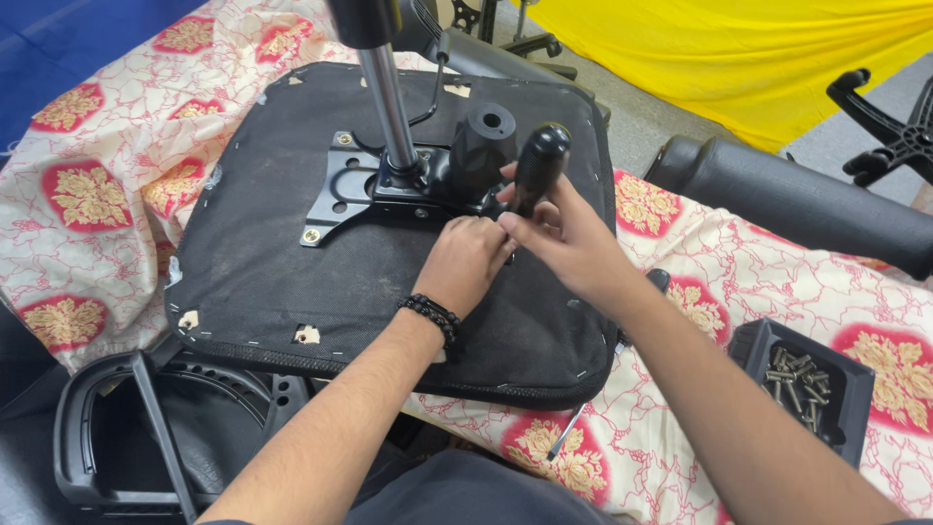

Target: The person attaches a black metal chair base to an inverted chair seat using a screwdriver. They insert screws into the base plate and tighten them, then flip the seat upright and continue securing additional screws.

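Screwdriver (pixel 537 167) stood upright in my right hand (pixel 569 238), just right of the seat plate (pixel 374 185), my closed left hand (pixel 466 258) bracing below its tip.

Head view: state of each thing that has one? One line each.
Seat cushion: upside down on the patterned cloth.
Metal mechanism plate: lying on the seat underside.
Screwdriver: upright, gripped by the right hand.
Left hand: fingers curled at the plate's edge; hold hidden.
Black tray: open, holding screws.
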